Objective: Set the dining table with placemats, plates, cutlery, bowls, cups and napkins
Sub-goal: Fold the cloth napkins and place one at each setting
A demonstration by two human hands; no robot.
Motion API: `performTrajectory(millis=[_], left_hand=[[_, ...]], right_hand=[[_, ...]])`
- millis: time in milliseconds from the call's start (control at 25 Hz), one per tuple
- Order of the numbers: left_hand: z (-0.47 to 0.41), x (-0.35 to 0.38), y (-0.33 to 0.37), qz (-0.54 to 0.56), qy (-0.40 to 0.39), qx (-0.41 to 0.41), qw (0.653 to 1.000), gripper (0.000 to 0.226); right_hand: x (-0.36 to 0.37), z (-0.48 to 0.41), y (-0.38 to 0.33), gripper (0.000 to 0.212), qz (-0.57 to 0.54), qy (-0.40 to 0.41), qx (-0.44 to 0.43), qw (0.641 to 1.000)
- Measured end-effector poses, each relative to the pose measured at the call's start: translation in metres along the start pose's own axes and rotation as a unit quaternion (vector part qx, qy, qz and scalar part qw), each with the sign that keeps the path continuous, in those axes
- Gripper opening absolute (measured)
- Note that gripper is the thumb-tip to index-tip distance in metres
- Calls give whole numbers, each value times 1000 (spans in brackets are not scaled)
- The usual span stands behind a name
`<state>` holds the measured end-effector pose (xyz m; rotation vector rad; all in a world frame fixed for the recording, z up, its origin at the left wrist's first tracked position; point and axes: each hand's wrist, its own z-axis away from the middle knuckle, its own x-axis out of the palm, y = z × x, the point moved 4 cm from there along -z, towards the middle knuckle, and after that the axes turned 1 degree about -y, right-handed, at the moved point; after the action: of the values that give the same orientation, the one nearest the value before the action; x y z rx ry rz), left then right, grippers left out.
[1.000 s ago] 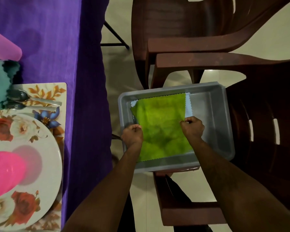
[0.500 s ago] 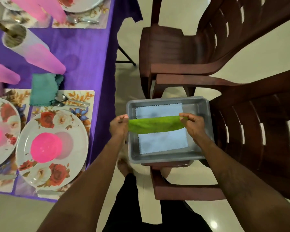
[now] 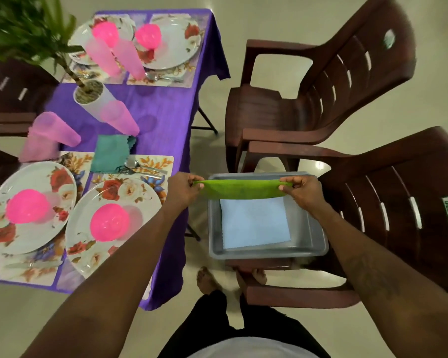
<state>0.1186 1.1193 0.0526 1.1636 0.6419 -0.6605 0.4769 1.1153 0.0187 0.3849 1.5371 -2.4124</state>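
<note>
A green napkin point(image 3: 241, 189) is stretched out flat above the far edge of a grey tray point(image 3: 308, 236). My left hand point(image 3: 183, 189) pinches its left corner and my right hand point(image 3: 301, 189) pinches its right corner. A pale blue napkin point(image 3: 255, 223) lies flat in the tray. On the purple table point(image 3: 163, 112) to the left, a teal napkin point(image 3: 110, 152) lies beside a fork and spoon point(image 3: 140, 169) on a floral placemat point(image 3: 163, 161). The nearest floral plate point(image 3: 140, 192) carries a pink bowl point(image 3: 109, 222).
The tray sits on a brown plastic chair point(image 3: 398, 202); a second brown chair point(image 3: 334, 81) stands behind it. Other plates with pink bowls, several pink cups point(image 3: 119, 117) and a potted plant point(image 3: 88, 93) fill the table. My feet point(image 3: 204, 279) stand between table and chair.
Both hands lifted the green napkin out of the tray, uncovering the pale blue napkin beneath. The view has pulled back and now takes in most of the table.
</note>
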Motion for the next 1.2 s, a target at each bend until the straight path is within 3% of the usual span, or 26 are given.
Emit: performTrajectory(millis=[160,240,320,400,560,640,880,1080,1200], left_hand=[[-1,-22,6,36,51,7,998,16],[-4,-29,3,168,30,-38,985,19],[-7,-36,3,307,33,-85,947,20],[-4,-45,9,350,69,-95,930,18],[3,-57,30,219,172,-44,960,15],[10,-56,48,173,193,-20,966,20],[32,-30,110,146,148,83,975,27],[31,-24,114,103,142,93,980,34],[33,-23,107,76,152,82,982,27]], right_hand=[[-2,4,-28,7,55,37,-59,996],[0,4,-41,10,21,13,-55,998],[3,0,-50,11,-39,9,-43,998],[7,0,-62,11,-74,21,-35,996],[26,2,-88,8,-97,79,-29,992],[41,5,-102,11,-100,71,-34,992],[82,21,-138,10,-95,-3,-93,991],[83,31,-147,15,-144,-27,-100,984],[84,33,-146,12,-138,-20,-105,985]])
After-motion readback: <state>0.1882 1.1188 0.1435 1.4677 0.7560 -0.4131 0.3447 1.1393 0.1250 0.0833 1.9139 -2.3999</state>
